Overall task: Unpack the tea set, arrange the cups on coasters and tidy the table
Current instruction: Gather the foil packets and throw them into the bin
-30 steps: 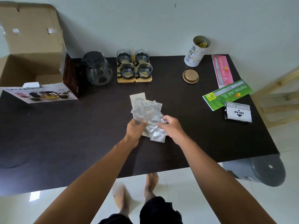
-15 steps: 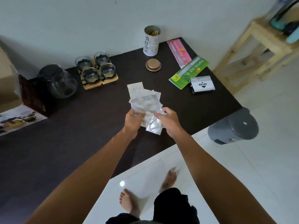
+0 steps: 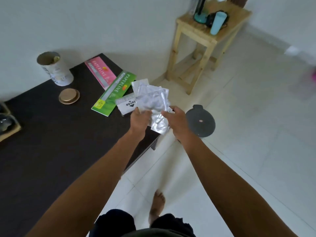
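Note:
Both my hands hold a bunch of clear plastic wrappers [image 3: 151, 98] above the right corner of the dark table [image 3: 51, 142]. My left hand [image 3: 139, 118] pinches the upper sheets from below. My right hand [image 3: 176, 121] grips the lower sheets at their right side. The glass cups on wooden coasters [image 3: 7, 123] show only partly at the far left edge. A grey round-lidded bin [image 3: 200, 123] stands on the floor just right of my hands.
On the table lie a white open tin [image 3: 55, 70], its gold lid [image 3: 69, 96], a pink Paperline pack [image 3: 100, 72], a green Paperline pack [image 3: 114, 93] and a white Joyko box [image 3: 125, 105]. A wooden stool [image 3: 205, 41] with bottles stands by the wall. My bare foot [image 3: 157, 205] is on white tiles.
The view has swung right: teapot and cardboard box are out of sight and the bin has come beside my hands. Both hands have carried the wrappers to the table's right corner.

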